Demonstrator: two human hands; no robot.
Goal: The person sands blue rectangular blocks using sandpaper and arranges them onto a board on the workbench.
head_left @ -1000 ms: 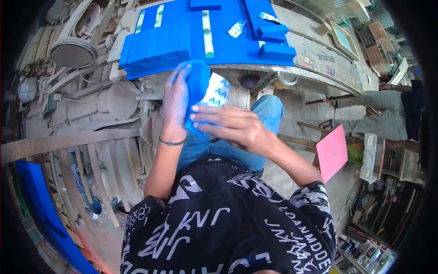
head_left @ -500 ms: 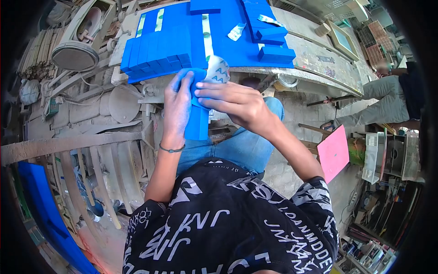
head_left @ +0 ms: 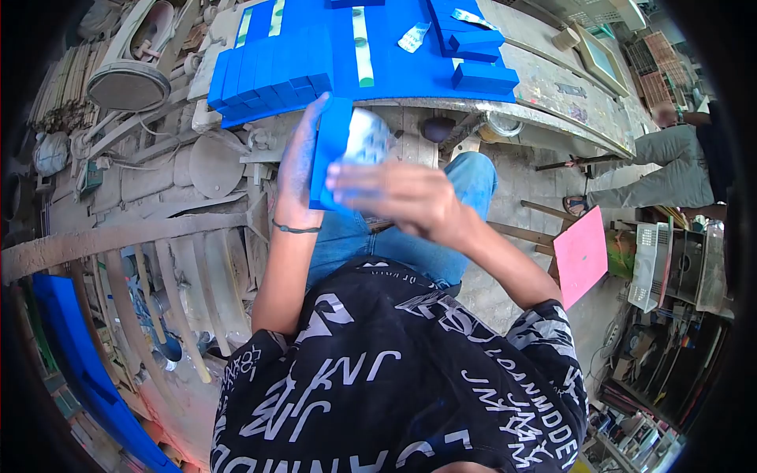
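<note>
My left hand (head_left: 296,169) is closed round a long blue foam block (head_left: 330,146), held tilted over my lap, its thumb along the left side. Against the block's right side curls a white paper strip (head_left: 367,135) with blue print, smeared by motion. The fingers of my right hand (head_left: 410,193) are together at the lower end of this strip, close against the block; they are blurred, and the exact pinch is hidden. Just beyond, on the bench, stand several blue blocks (head_left: 268,75) packed side by side on a blue sheet (head_left: 394,75).
Pale strips with green spots (head_left: 362,47) lie on the sheet, near a loose printed scrap (head_left: 414,36). More blue blocks (head_left: 485,77) rest at the right of the wooden bench (head_left: 564,118). A pink board (head_left: 581,256) stands right. Another person's legs (head_left: 662,169) show far right.
The blue block has turned and come up in my left hand, showing its broad side. My right hand has shifted slightly down, and the printed strip has moved with it.
</note>
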